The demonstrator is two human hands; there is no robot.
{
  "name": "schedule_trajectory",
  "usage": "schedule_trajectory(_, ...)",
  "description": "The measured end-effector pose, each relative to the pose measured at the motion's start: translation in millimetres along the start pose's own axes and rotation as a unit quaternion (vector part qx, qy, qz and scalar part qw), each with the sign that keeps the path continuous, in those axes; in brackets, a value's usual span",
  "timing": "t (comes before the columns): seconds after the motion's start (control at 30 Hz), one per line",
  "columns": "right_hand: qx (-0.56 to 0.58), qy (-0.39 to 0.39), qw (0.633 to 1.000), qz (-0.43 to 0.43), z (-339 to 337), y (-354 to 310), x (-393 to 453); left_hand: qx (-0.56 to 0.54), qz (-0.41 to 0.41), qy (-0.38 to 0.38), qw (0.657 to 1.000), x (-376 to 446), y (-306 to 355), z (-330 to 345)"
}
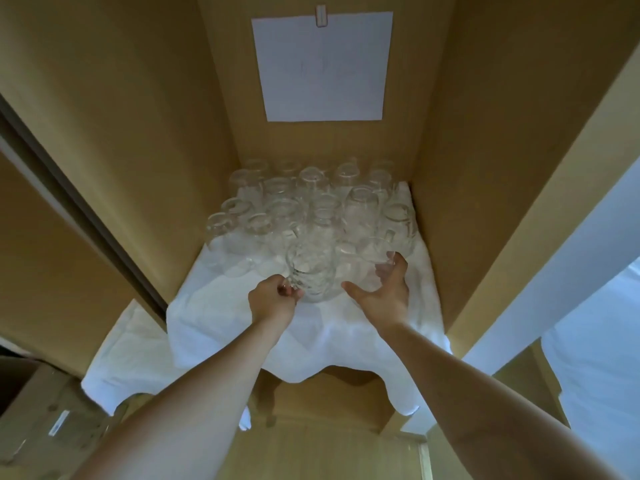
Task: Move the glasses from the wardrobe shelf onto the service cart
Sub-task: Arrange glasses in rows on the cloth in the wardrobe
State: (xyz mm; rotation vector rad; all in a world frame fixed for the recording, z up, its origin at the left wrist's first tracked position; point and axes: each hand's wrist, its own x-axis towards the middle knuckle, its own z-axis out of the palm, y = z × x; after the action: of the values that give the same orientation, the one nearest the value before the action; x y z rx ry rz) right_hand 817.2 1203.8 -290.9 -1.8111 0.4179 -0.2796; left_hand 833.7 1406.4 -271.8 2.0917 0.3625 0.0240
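Note:
Several clear glasses (311, 206) stand upside down on a white cloth (214, 306) that covers the wardrobe shelf. My left hand (273, 299) grips the handle of the front glass mug (313, 271). My right hand (384, 289) reaches around a glass (367, 258) at the front right, its fingers spread and touching the glass, the thumb pointing left. The service cart is out of view.
Wooden side walls (485, 150) close in the shelf on the left and right. A white sheet of paper (323, 65) hangs on the back wall. The cloth hangs over the shelf's front edge. A cardboard box (45, 417) sits at the lower left.

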Motion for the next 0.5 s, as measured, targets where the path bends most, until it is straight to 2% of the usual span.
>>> schedule_trajectory(0.23,-0.044,-0.039,0.998,0.028,-9,-10,1,0.022,0.019,-0.020,0.999,-6,11,-3)
schedule_trajectory(0.5,-0.098,-0.043,0.994,0.036,-20,-31,-7,0.186,0.073,-0.068,0.978,-9,19,-11)
